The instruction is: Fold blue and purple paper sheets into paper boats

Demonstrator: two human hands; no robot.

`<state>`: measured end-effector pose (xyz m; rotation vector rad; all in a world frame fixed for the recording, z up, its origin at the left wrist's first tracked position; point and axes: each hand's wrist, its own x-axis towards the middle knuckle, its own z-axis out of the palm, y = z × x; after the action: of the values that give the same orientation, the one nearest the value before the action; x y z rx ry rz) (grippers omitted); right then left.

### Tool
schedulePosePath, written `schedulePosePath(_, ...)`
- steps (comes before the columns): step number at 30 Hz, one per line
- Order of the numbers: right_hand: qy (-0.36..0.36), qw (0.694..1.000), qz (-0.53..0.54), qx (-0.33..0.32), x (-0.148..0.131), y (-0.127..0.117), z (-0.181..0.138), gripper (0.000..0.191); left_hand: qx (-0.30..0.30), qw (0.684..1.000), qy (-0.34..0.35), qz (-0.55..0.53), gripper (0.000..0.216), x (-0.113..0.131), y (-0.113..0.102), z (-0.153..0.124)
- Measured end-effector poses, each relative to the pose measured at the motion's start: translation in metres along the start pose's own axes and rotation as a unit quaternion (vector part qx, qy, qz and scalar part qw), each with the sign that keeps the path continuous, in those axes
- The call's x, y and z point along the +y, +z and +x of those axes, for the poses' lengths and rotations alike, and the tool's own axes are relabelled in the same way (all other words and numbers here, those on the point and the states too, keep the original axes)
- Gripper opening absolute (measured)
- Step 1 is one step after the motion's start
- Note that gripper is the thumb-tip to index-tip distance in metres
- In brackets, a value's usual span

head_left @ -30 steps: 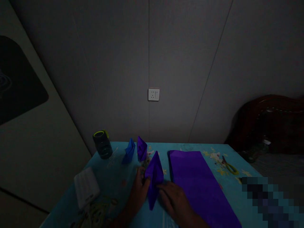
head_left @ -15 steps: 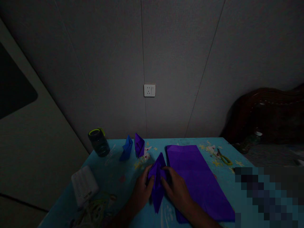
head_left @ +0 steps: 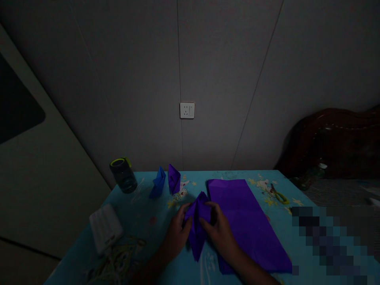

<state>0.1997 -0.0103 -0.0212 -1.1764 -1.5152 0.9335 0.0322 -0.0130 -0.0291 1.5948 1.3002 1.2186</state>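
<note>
Between both hands is a folded purple paper boat, its pointed ends facing away from me and toward me. My left hand grips its left side, thumb on top near the centre fold. My right hand pinches the right side, thumb pressed by the same fold and fingers partly behind the paper. A stack of purple paper sheets lies flat beside and partly under my right forearm. Farther back stand a blue paper boat and another purple paper boat.
A dark tumbler with a lime rim stands at the back left. Nearer lies a white power strip with a cable. Yellow-handled scissors rest at the right on the patterned blue tablecloth. A pixelated patch covers the lower right.
My fingers have spread the held boat's sides a little wider, and its right flap shows more. The view has shifted slightly; the other things stay put.
</note>
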Motion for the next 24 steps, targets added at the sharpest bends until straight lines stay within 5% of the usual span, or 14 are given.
schedulePosePath(9,-0.022,1.0,0.009,-0.001,-0.004,-0.002,0.003,0.029,-0.038,0.997,0.038,0.049,0.043,0.008,-0.002,-0.006)
schedulePosePath(24,0.054,0.991,0.123,0.013,-0.004,-0.003,0.005,0.022,0.1,0.994,0.023,0.05,0.033,-0.008,-0.007,0.005)
